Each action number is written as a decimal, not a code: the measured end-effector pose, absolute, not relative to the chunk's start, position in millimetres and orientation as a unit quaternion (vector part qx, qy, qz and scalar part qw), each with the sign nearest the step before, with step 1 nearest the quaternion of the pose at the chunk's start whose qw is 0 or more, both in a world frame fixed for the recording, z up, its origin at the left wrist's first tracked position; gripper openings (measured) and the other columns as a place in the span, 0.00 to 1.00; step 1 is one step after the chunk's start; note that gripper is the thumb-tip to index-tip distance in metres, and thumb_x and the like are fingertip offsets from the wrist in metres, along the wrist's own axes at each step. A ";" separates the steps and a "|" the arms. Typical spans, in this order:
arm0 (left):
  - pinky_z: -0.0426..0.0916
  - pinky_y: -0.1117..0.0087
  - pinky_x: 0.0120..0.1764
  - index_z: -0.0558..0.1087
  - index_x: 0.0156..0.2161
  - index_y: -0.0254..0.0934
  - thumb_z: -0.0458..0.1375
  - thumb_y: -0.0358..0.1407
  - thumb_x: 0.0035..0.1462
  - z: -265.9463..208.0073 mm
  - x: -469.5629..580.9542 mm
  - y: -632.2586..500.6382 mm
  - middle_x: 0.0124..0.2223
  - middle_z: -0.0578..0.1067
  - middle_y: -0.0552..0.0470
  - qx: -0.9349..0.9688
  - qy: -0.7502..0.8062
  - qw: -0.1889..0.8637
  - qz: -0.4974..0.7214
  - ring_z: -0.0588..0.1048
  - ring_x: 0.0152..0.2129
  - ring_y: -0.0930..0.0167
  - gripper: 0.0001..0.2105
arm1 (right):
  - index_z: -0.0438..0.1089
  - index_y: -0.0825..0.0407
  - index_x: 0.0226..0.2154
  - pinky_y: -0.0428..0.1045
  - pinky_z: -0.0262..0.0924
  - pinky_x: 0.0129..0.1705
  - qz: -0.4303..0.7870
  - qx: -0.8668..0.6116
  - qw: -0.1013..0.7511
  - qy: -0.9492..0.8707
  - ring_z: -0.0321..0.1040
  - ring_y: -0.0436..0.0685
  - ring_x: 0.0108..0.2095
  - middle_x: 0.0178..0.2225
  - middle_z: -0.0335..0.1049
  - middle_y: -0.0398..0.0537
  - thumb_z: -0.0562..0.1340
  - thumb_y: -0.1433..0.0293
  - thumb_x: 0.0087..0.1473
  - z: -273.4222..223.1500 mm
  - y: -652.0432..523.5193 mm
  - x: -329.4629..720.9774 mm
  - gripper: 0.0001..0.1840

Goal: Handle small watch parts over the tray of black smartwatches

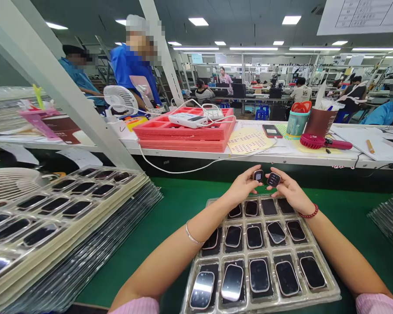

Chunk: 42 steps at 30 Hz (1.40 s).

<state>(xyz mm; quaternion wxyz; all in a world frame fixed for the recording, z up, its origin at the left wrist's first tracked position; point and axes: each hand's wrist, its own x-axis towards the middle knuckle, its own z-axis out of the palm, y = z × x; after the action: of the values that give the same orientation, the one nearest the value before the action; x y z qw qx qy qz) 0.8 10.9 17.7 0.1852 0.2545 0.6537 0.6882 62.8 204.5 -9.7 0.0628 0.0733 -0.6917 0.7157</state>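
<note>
My green bench [177,205] carries a stack of plastic trays [118,209] along its left; right of that, toward the bench's near edge, lies a blister tray [329,285] of dark-screened smartwatches [259,275]. Over the tray's far edge, my left hand [245,183] pinches a QR-code smartwatch [258,175]; just beside it, my right hand [290,187] grips a white-lined smartwatch [274,179] between thumb and fingers.

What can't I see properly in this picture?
In the head view:
Code on the device in the left hand: too small to read.
Marks on the device in the right hand: too small to read.
Screen behind the left forearm: partly covered by it.
Tray stack: cut off by the left edge.
Printed sheet: cut off by the top edge.
</note>
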 end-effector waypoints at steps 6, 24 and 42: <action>0.67 0.75 0.29 0.62 0.64 0.36 0.60 0.34 0.54 18.6 1.9 7.7 0.47 0.74 0.44 0.272 0.634 0.228 0.687 0.77 0.33 0.71 0.31 | 0.66 0.45 0.57 0.44 0.70 0.29 0.769 0.035 0.030 -0.637 0.71 0.49 0.32 0.49 0.70 0.49 0.71 0.63 0.48 -10.4 205.7 62.5 0.33; 0.60 0.75 0.25 0.58 0.64 0.41 0.66 0.39 0.49 14.4 0.2 5.9 0.40 0.71 0.52 0.319 0.630 0.241 0.665 0.72 0.22 0.78 0.38 | 0.67 0.51 0.53 0.43 0.60 0.23 0.655 0.107 0.041 -0.747 0.58 0.45 0.23 0.45 0.70 0.51 0.68 0.64 0.49 -11.2 213.9 62.1 0.28; 0.61 0.76 0.24 0.60 0.62 0.40 0.65 0.39 0.50 10.2 -2.2 8.5 0.42 0.71 0.50 0.329 0.649 0.248 0.640 0.73 0.22 0.78 0.34 | 0.69 0.51 0.50 0.43 0.57 0.22 0.641 0.108 0.039 -0.759 0.58 0.43 0.21 0.40 0.69 0.47 0.67 0.68 0.48 -8.1 213.8 63.9 0.24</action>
<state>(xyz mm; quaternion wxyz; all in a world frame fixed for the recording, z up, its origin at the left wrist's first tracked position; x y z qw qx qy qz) -2.2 8.5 10.2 0.2482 0.3286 0.6487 0.6400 63.9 213.8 -8.1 0.0387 0.1080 -0.7591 0.6407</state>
